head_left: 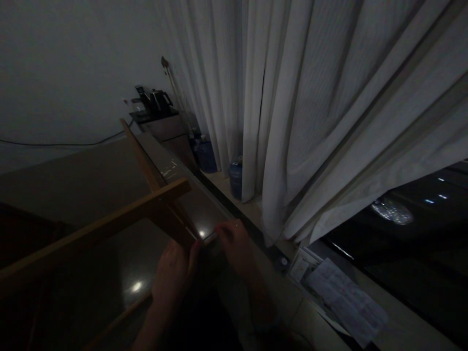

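Note:
The room is dim. My left hand (174, 272) and my right hand (237, 246) are close together at the lower end of a wooden frame (146, 207) made of crossed bars. Both hands curl around a small dark thing (210, 240) between them, at the foot of the slanted bar. I cannot make out what it is. A ring shows on a finger of my right hand.
White curtains (310, 112) hang ahead and to the right. Two blue water bottles (206, 153) stand on the floor by them. A cabinet with a kettle (157, 105) is at the back. Papers (340, 297) lie on a ledge at lower right. The glossy floor (135, 287) reflects lights.

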The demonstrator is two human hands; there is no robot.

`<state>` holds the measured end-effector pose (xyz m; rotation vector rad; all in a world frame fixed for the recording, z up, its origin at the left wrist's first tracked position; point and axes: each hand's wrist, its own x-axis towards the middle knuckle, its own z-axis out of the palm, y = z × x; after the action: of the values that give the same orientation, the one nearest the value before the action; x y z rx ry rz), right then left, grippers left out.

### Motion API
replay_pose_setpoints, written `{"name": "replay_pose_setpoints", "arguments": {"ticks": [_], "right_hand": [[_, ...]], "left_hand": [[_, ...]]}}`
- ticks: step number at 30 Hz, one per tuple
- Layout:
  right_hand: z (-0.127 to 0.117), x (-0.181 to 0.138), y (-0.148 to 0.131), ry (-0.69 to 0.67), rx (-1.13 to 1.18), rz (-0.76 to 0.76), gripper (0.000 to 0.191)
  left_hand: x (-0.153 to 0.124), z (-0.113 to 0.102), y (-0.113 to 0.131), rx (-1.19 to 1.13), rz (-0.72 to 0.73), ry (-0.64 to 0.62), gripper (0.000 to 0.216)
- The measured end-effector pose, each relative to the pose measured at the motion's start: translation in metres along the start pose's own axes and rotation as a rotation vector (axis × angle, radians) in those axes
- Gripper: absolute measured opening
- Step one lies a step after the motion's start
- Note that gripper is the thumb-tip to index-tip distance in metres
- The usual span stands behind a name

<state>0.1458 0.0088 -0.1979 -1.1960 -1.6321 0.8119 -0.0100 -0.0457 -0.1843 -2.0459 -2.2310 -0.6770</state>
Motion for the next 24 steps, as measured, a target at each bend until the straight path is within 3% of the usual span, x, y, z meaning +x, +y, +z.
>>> {"name": "replay_pose_setpoints", "arguments": {"ticks": [6,15,18,21,24], "right_hand": [[0.000,0.000,-0.001,0.006,0.015,0.022,0.014],[0.003,0.000,0.005,0.035,0.044,0.020,0.014],[0.005,-0.011,0.005,0.128,0.086,0.040,0.016],[0.009,-0.032,0.003,0.305,0.102,0.057,0.021],[0.017,-0.054,0.002,0.370,0.048,0.006,0.023]], "left_hand": [[-0.002,0.005,-0.006,0.008,0.114,-0.003,0.037],[0.005,-0.009,0.010,-0.027,0.074,-0.045,0.038],[0.007,-0.014,0.015,-0.095,0.053,-0.049,0.039],[0.007,-0.017,0.018,-0.171,0.001,-0.047,0.039],[0.006,-0.021,0.021,-0.234,-0.069,-0.097,0.041]]}}
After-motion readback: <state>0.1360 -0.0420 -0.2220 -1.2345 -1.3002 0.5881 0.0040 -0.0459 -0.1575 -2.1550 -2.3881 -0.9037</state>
